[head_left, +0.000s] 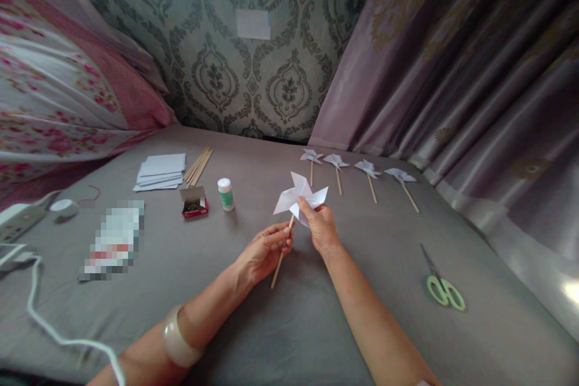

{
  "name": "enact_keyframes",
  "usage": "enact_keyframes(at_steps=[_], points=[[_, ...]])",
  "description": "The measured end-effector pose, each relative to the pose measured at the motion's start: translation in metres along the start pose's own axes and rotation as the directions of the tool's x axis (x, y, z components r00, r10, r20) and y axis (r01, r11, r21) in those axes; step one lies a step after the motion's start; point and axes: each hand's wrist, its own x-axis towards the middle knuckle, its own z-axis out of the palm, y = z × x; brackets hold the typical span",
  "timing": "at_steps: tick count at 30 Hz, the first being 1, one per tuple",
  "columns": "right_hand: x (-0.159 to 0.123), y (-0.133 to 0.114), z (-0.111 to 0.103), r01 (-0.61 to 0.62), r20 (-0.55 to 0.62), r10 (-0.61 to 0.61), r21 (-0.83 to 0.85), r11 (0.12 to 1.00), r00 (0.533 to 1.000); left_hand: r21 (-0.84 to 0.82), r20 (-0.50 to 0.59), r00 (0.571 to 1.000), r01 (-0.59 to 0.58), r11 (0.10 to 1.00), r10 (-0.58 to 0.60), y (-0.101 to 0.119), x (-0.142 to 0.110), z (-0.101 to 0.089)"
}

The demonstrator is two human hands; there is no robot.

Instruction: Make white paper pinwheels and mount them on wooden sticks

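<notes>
A white paper pinwheel (286, 198) on a wooden stick (277, 269) is held up between my two hands. My left hand (270, 248) is closed round the stick below the paper blades. With the thumb over the middle of the blades, my right hand (320, 223) pinches the pinwheel from the right side; the fingers behind the paper are partly hidden. Beyond my hands stand a small white and green bottle (225, 195) and an open red box (195, 206) of small metal pieces, too small to make out exactly.
Several finished-looking pinwheels (335, 161) lie in a row at the back right. Green-handled scissors (441, 289) rest at the right. Stacked white paper (161, 170) and wooden sticks (198, 166) lie at the back left. A blurred packet (115, 238), a power strip (20, 220) and a white cable (58, 333) are at the left.
</notes>
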Motion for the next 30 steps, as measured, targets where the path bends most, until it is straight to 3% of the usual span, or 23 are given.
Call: enact_keyframes(at_steps=[6, 17, 30], points=[[0.004, 0.004, -0.001, -0.108, 0.026, 0.107, 0.063, 0.992, 0.994, -0.017, -0.039, 0.999, 0.029, 0.999, -0.029, 0.000, 0.000, 0.001], [0.006, 0.017, -0.008, -0.188, -0.018, 0.187, -0.057, 0.981, 0.982, -0.016, -0.163, 0.984, 0.072, 0.997, -0.074, -0.009, 0.001, 0.006], [0.004, 0.023, -0.007, -0.202, -0.100, 0.199, -0.018, 0.979, 0.975, 0.033, -0.158, 0.987, 0.036, 0.999, -0.030, -0.017, 0.001, 0.004]])
